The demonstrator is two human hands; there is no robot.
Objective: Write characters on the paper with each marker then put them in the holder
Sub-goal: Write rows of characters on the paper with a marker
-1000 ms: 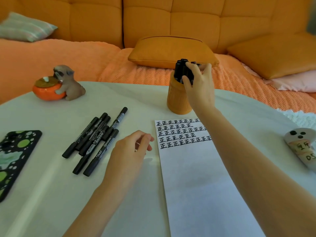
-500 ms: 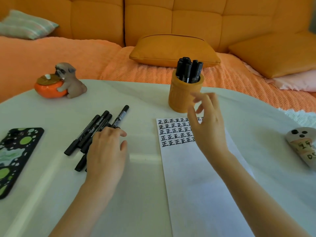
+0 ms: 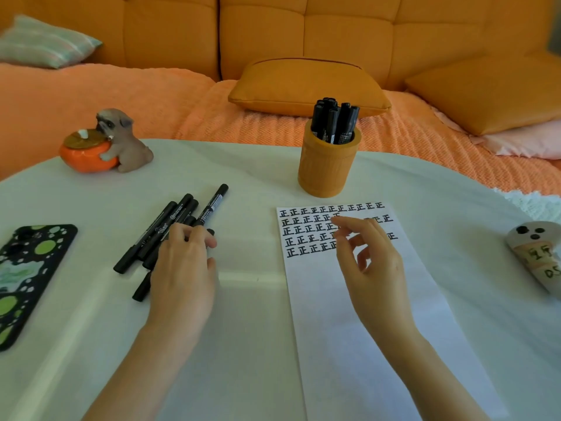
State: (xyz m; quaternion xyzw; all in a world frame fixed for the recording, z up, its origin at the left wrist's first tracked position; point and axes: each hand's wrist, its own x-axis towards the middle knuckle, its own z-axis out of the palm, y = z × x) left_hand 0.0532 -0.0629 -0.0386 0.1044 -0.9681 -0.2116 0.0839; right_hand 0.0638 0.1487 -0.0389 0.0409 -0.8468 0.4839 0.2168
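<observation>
The right hand has drawn back from the orange holder and now hovers over the written rows at the top of the paper. Its fingers are loosely spread and hold nothing. The left hand has come down on the loose black markers, which lie in a slanted bundle on the white table, left of the paper. Its fingers curl over the barrels, but it is unclear whether they have closed on one.

The markers look light, stiff and smooth, and likely to roll, so a pinch at mid-barrel should lift one cleanly from the bundle.

Bare table lies between the bundle and the paper, giving a free path. A phone sits near the bundle's left. The holder, already crowded with markers, stands just beyond the paper's top edge, near the table's far rim.
</observation>
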